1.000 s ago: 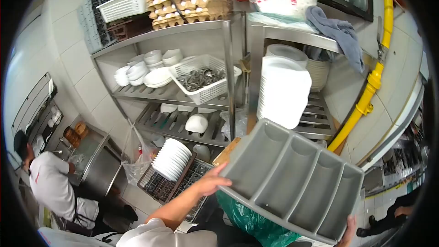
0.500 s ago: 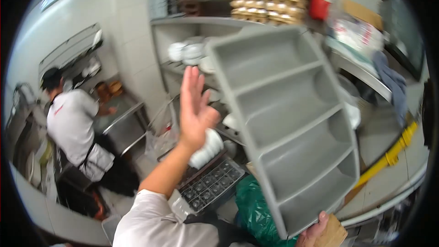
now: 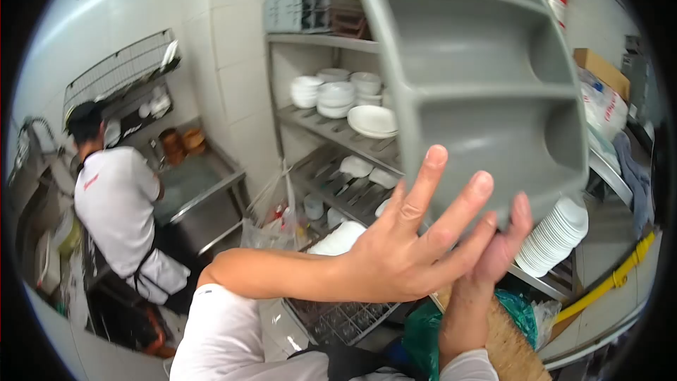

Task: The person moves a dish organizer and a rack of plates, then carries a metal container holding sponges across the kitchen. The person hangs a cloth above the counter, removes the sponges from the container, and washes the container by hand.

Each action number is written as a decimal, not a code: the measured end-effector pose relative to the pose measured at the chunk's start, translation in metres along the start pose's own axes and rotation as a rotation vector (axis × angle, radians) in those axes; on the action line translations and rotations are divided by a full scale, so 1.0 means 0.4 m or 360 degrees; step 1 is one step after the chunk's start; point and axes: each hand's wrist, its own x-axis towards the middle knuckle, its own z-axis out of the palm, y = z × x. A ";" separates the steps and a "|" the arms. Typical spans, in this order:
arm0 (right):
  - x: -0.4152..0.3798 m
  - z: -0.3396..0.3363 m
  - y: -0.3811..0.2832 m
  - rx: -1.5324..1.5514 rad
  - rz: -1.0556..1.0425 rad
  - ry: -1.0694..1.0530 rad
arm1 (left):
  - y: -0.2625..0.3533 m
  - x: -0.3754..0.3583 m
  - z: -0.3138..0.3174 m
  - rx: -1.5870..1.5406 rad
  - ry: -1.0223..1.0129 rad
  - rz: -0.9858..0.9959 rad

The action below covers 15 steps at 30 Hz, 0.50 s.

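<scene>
A large grey cutlery tray (image 3: 486, 127) with rounded compartments is held up in front of me, tilted on end, its top cut off by the frame. My right hand (image 3: 486, 261) is at the tray's lower end, gripping it from below, with part of it covered by my other hand. Crossing in front is my left hand (image 3: 412, 240), its fingers spread and stretched out over the lower edge of the tray. A brown board-like piece (image 3: 518, 339) and a green plastic bag (image 3: 423, 335) show below my right wrist.
Steel shelves (image 3: 331, 127) behind carry white bowls (image 3: 335, 99) and plates. A stack of white plates (image 3: 557, 240) stands right of the tray. A co-worker (image 3: 116, 197) stands at a sink on the left. A dark rack (image 3: 338, 317) sits low in front; a yellow pipe (image 3: 599, 289) runs at right.
The tray has risen and come closer to the shelves' front, its top now out of view. My left hand has moved right and down, from beside the tray to its lower edge.
</scene>
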 end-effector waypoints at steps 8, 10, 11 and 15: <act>0.243 0.260 0.181 0.0042 -0.0088 -0.0545 | -0.363 0.135 0.054 0.0465 0.0173 0.0037; 0.269 0.280 0.170 -0.0076 -0.0083 -0.0758 | -0.462 0.204 0.033 0.0587 0.0163 0.0043; 0.274 0.268 0.167 -0.0249 -0.0101 -0.0780 | -0.506 0.245 0.020 0.0601 0.0171 0.0051; 0.272 0.106 0.120 -0.0778 -0.0015 -0.0810 | -0.585 0.369 0.017 0.0461 0.0251 -0.0235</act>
